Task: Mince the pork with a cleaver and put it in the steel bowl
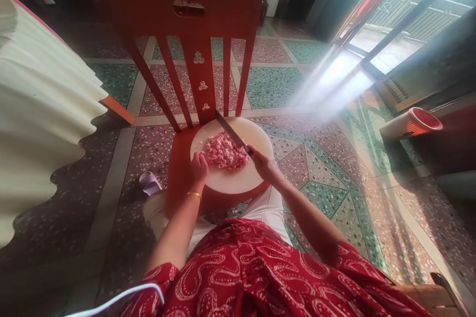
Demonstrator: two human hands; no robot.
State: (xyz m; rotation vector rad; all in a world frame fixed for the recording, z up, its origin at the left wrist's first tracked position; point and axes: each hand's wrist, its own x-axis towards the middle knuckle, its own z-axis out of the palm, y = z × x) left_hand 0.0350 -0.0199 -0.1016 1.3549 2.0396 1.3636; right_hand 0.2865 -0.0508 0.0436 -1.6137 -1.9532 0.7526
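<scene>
Head view, single frame. A round white cutting board [238, 181] lies at the centre of the frame on the seat of a red wooden chair [193, 15]; the chair back stands up into the upper centre. A heap of pink minced meat [226, 152] sits on the middle of the board, toward its left half.

Right hand [265, 163]: at the board's right edge, forearm coming in from the lower right, wrist roughly straight. Fingers wrapped shut around the handle of a knife [232, 133]. Blade runs up and to the left from the hand, slanting over the upper right of the meat, tip near the foot of the chair back. Whether the edge touches the meat cannot be told.

Left hand [200, 166]: at the board's left edge, forearm coming in from the lower centre, a gold bangle [194, 194] on the wrist. Fingers curled together, knuckles up, resting on the board just beside the meat; holding nothing visible.

Surroundings: patterned terrazzo floor [297, 84]; a lilac slipper [149, 182] on the floor left of the chair; a red-rimmed bucket [412, 124] lying on its side at right; a cream pleated cloth [40, 104] filling the left edge. Red patterned garment across the bottom.
</scene>
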